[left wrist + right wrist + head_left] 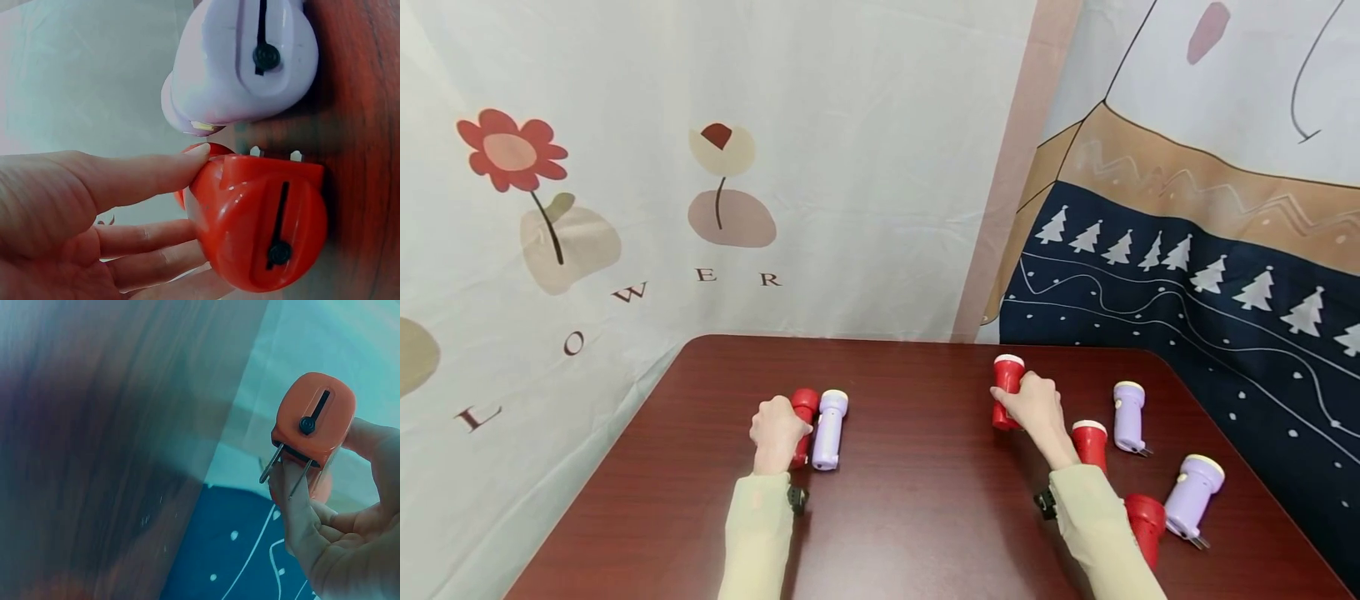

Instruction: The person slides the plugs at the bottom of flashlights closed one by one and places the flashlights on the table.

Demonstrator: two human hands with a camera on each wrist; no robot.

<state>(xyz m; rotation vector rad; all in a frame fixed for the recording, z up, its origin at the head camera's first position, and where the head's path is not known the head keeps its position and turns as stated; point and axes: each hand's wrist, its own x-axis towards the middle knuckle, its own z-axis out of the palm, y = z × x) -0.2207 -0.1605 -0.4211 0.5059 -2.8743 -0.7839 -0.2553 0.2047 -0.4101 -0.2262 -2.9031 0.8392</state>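
Observation:
Left of centre on the table, my left hand [777, 429] grips a red flashlight [806, 402] lying there. In the left wrist view, thumb and fingers lie on either side of its red body [250, 225], with two short plug prongs on one edge. Close beside it lies a lilac flashlight [830, 433], parallel and apart. Toward the back right, my right hand [1037, 410] holds another red flashlight [1009, 375] with a white rim. The right wrist view shows that flashlight's end [319, 415], with a black slider and two metal prongs sticking out, raised off the table.
On the right, near my right forearm, lie a red flashlight [1090, 442], another red one [1146, 525] partly behind the sleeve, and two lilac flashlights [1128, 412] [1195, 496] with prongs out. Printed cloths [865, 167] hang behind the dark wooden table [917, 500].

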